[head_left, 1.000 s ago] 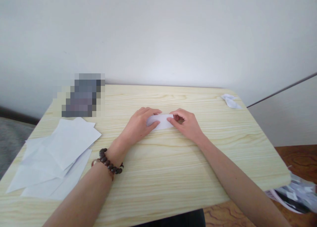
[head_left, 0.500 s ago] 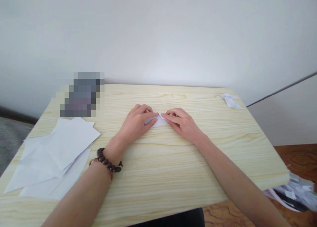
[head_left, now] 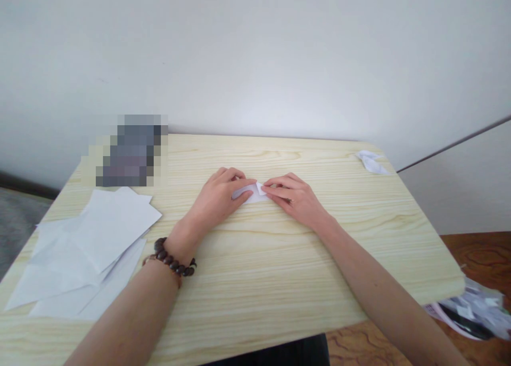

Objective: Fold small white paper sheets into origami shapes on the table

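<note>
A small piece of folded white paper [head_left: 251, 196] lies on the wood-grain table between my two hands. My left hand [head_left: 223, 194], with a dark bead bracelet [head_left: 174, 262] at its wrist, grips the paper's left part between thumb and fingers. At the other end, my right hand [head_left: 293, 198] pinches the paper, where a small flap is turned over by the fingertips. The fingers partly cover both ends of the paper.
Loose white sheets [head_left: 107, 230] overlap on the table's left side, below a blurred-out dark object [head_left: 130, 150]. Folded white paper [head_left: 372, 162] rests near the far right corner. A container with white scraps [head_left: 475, 307] stands on the floor at right. A wall [head_left: 263, 62] borders the table's back.
The right fingertips have shifted slightly, and the small flap on the paper looks flatter and wider. The left hand keeps almost the same place.
</note>
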`<act>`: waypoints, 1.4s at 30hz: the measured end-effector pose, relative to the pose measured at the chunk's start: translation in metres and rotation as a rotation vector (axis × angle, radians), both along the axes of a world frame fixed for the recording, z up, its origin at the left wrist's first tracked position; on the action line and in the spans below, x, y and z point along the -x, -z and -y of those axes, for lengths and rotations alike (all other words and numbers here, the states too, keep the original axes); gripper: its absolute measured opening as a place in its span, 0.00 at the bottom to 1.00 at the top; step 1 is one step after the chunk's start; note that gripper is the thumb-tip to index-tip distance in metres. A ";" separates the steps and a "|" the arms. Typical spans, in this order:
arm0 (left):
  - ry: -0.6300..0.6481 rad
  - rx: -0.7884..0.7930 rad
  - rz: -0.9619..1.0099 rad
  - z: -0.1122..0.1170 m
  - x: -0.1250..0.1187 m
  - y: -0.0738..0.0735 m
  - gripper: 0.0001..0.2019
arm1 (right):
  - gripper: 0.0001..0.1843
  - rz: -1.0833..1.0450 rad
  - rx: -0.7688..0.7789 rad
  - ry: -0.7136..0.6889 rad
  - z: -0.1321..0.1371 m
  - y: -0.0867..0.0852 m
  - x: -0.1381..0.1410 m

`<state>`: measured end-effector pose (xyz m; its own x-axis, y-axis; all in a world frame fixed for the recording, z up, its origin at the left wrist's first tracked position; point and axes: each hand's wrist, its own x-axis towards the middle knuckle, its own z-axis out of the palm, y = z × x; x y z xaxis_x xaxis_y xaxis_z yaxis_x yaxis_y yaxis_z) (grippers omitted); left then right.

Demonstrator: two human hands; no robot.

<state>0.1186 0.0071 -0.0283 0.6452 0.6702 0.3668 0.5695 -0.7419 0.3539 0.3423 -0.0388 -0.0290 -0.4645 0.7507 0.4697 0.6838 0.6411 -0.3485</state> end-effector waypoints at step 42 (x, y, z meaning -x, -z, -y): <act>-0.025 -0.056 -0.107 0.008 -0.002 -0.009 0.14 | 0.14 0.141 0.018 0.001 0.001 0.000 0.001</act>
